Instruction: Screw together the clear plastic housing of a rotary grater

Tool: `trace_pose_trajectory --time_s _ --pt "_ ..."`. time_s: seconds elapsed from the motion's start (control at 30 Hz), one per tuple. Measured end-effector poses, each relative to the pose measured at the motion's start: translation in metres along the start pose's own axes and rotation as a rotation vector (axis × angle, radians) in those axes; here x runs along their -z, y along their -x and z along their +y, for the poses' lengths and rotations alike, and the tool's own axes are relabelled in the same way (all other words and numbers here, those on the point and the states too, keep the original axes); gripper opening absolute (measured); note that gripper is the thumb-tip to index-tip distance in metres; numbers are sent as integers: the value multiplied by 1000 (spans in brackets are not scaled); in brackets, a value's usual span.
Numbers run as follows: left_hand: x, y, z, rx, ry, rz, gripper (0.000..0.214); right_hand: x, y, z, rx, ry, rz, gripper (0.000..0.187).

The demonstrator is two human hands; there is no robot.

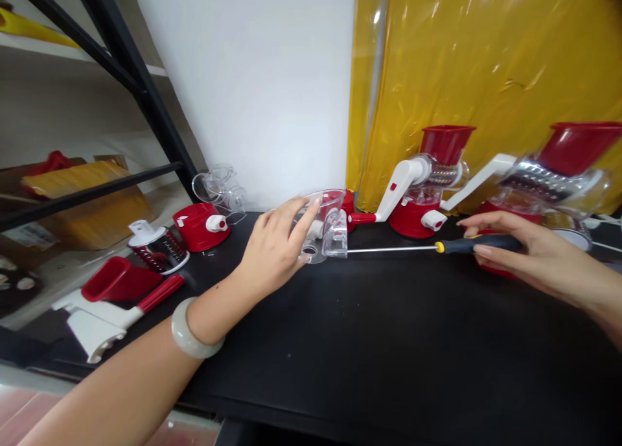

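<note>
My left hand (279, 242) is at a clear plastic grater housing (335, 235), its fingers over the top and its thumb by a round ring at the bottom. The fingers hide part of the housing. A screwdriver (479, 244) with a dark and yellow handle lies level in my right hand (539, 255), closed round the handle. Its long metal shaft points left, and the tip meets or sits just behind the housing's right edge; I cannot tell which. Behind the housing, a red part (350, 209) shows partly.
Two assembled red-and-white rotary graters (415, 222) (576, 167) stand at the right. To the left are a red base (201, 229), another clear housing (223, 190), a drum grater (158, 248), a red hopper (119, 281) and a white crank arm (104, 313). A black shelf frame (140, 96) rises beside the black table (389, 349).
</note>
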State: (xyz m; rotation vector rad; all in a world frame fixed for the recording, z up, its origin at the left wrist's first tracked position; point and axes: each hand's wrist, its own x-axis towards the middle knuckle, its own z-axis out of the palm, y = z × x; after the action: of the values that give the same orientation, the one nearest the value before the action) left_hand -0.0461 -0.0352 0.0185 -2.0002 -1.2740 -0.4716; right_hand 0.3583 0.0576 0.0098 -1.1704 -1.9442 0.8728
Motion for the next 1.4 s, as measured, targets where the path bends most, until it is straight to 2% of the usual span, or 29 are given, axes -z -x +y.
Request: trace_pose_trajectory --time_s 0.1,0.17,0.27,0.53,0.67,0.77,0.87,0.93,1.1,1.23,1.33,1.4 --pt "0 -1 -1 2 -4 10 100 1 1 3 -3 -214 11 54" --pt "1 -1 -2 5 -11 22 99 1 0 4 -28 -266 -22 48" --pt "1 -2 -2 9 -22 35 99 3 -2 6 -52 -272 -66 40" --pt "-1 1 -2 10 -29 40 99 9 -3 9 -107 -200 -123 44" --pt "0 1 -1 0 -23 16 99 -2 -3 4 -157 -255 -83 40" --pt "0 1 0 7 -17 14 101 -8 -2 -3 -121 -443 7 31" --pt "-1 0 0 25 -16 17 102 -5 1 -6 -89 -596 68 46" --pt "-2 1 -1 28 -19 28 102 -1 2 -5 -96 -581 63 54" --pt "-3 1 -2 20 -43 71 101 3 -1 5 -88 -381 7 38" --pt "-2 0 -1 0 -47 74 101 -7 -4 3 -58 -281 30 41" --pt "-3 0 -2 0 -42 68 101 -12 -5 -2 -46 -430 68 35" --pt "-4 0 -2 12 -32 65 101 -11 -4 -4 -45 -583 71 41"
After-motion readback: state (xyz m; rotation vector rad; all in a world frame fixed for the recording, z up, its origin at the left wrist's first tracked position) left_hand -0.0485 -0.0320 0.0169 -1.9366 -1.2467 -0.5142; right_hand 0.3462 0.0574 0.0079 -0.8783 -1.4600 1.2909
